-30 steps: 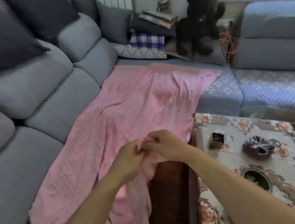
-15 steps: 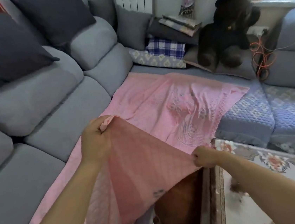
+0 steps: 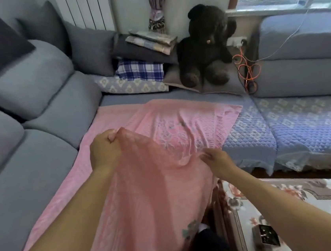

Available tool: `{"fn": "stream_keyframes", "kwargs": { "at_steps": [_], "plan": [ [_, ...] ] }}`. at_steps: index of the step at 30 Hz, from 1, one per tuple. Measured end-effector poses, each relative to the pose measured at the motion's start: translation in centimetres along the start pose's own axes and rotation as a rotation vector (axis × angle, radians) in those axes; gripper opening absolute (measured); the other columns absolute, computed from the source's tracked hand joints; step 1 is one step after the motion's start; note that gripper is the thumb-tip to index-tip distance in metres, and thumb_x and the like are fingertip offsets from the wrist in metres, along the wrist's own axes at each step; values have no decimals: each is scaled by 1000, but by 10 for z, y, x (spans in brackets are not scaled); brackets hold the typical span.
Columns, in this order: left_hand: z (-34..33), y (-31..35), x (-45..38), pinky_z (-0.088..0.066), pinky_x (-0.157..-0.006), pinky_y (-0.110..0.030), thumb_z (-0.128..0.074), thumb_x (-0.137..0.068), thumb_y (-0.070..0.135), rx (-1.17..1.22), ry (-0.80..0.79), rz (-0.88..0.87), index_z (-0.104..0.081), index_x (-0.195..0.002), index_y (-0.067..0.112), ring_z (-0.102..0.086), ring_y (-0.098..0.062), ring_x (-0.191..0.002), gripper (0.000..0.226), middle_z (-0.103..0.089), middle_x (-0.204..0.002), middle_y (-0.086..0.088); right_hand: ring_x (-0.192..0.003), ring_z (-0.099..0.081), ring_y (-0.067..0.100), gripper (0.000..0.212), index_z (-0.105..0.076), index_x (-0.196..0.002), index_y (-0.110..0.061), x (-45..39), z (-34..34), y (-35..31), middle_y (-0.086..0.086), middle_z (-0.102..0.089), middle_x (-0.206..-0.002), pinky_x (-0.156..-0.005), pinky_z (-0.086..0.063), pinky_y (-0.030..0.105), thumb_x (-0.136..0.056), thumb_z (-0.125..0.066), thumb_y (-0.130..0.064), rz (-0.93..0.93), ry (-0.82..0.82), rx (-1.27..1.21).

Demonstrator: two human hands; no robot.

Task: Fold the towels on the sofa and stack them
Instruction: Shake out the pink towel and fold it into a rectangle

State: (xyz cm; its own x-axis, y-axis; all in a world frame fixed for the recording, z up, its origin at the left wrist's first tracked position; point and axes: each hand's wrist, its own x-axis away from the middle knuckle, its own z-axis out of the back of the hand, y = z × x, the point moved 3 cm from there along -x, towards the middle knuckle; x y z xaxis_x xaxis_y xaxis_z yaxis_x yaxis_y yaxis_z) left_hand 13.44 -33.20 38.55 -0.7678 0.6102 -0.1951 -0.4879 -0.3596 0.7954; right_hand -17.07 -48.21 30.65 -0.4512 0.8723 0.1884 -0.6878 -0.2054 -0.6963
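Hands lifting a pink towel point(image 3: 173, 128) over the grey sofa point(image 3: 39, 152).
The left hand point(image 3: 104, 147) and right hand point(image 3: 218, 160) are apart, each pinching a near corner; the far end lies flat on the sofa seat.

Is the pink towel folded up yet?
Not yet. The pink towel lies mostly spread on the sofa; both hands lift its near edge.

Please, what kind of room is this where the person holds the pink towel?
Most likely a home living room: a grey corner sofa with cushions, a dark teddy bear by the window, and a radiator on the wall.
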Motion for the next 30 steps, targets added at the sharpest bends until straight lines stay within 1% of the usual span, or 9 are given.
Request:
{"fn": "stream_keyframes", "kwargs": {
  "at_steps": [5, 8, 12, 14, 16, 19, 23, 26, 30],
  "plan": [
    [-99, 30, -75, -27, -56, -33, -54, -91, 26, 53, -14, 0, -28, -63, 19, -26, -15, -58, 38, -29, -58, 8, -76, -44, 14, 41, -42, -63, -36, -102, 16, 6, -17, -42, -66, -68, -35, 31, -100, -56, -26, 3, 37, -44],
    [-172, 59, -144, -39, -58, -36, -51, -96, 25, 10, 9, -69, -40, -62, 14, -45, -23, -62, 37, -48, -63, 1, -78, -57, 21, 24, -66, -78, -23, -187, 40, 9, 0, -65, -76, -70, -41, 36, -99, -56, -29, 66, 99, -81],
    [-303, 95, -225, -47, -68, -36, -49, -100, 34, -122, -129, -87, -62, -80, 16, -60, -25, -79, 30, -65, -82, 0, -69, -51, 23, 34, -53, -66, -19, -328, 65, 21, -3, -52, -61, -65, -38, 39, -99, -57, -27, 93, 158, -153],
    [-360, 93, -235, -44, -69, -33, -51, -99, 39, -260, -356, -44, -64, -87, 19, -62, -24, -84, 26, -67, -85, 3, -66, -46, 20, 40, -47, -60, -21, -382, 63, 28, -6, -41, -55, -61, -34, 34, -97, -59, -26, 61, 60, -181],
    [-414, 82, -242, -49, -75, -33, -58, -93, 47, -244, -621, 50, -62, -102, 30, -66, -17, -89, 20, -69, -94, 12, -62, -49, 13, 29, -60, -68, -16, -436, 57, 35, -4, -52, -58, -62, -35, 28, -96, -60, -21, 50, -96, -219],
    [-478, 66, -257, -54, -88, -39, -70, -80, 47, -102, -884, 165, -54, -123, 45, -68, -11, -99, 46, -71, -106, 17, -65, -60, -4, 11, -71, -85, -7, -495, 42, 55, -1, -69, -77, -67, -47, 13, -90, -62, -5, 33, -364, -355],
    [-550, 11, -277, -46, -82, -29, -67, -91, 25, -329, -998, 109, -64, -90, 50, -61, -9, -95, 25, -68, -96, 17, -75, -60, 12, 14, -71, -105, -7, -548, 20, 142, 21, -71, -103, -66, -50, 21, -98, -59, -9, -170, -590, -461],
    [-589, -34, -268, -43, -79, -30, -62, -92, 35, -486, -1011, 171, -65, -93, 45, -58, -11, -93, 11, -64, -97, 17, -76, -61, 10, 27, -68, -118, -7, -601, 32, 261, 13, -67, -108, -70, -50, 16, -95, -54, -12, -438, -284, -310],
    [-616, -60, -241, -44, -72, -23, -62, -89, 34, -473, -1044, 252, -67, -85, 22, -64, -14, -86, 14, -69, -86, 11, -133, -43, 33, 38, -65, -124, -24, -649, 102, 403, 17, -42, -148, -108, -36, 35, -88, -52, -22, -851, 182, 16]
  ]
}}
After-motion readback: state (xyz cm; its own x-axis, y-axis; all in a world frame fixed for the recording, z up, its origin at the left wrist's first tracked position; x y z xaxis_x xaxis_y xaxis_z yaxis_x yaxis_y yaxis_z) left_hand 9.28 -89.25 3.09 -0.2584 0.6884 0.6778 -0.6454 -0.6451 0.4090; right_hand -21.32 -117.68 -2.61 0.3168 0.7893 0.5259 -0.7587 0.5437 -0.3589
